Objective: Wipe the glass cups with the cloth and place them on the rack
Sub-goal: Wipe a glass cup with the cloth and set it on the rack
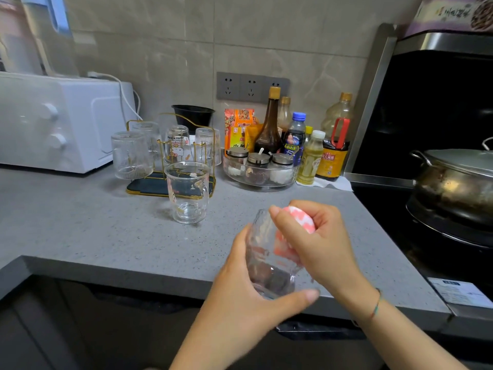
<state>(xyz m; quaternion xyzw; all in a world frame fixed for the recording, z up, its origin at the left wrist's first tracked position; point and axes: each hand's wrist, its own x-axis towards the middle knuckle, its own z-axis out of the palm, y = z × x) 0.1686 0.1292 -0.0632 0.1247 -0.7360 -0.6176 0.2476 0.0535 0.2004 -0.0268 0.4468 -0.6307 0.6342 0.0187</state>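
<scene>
The left hand (pixel 240 297) is gripping a clear dimpled glass cup (pixel 266 273), tilted over the grey speckled counter (pixel 93 231) edge, while the right hand (pixel 320 244) is clutching a pink-and-white cloth (pixel 300 218) pushed into its mouth. A clear handled glass mug (pixel 188 193) is standing just before the gold wire rack (pixel 153 186) (four upturned glasses (pixel 130 154) are sitting there).

The left hand (pixel 248 297), reaching up from below, curls round a clear textured glass cup (pixel 266 265), thumb stretched beneath its base. The right hand (pixel 318 244), fingers curled, grips a bunched pink-and-white cloth (pixel 301 218) pressed into the cup's mouth.
</scene>
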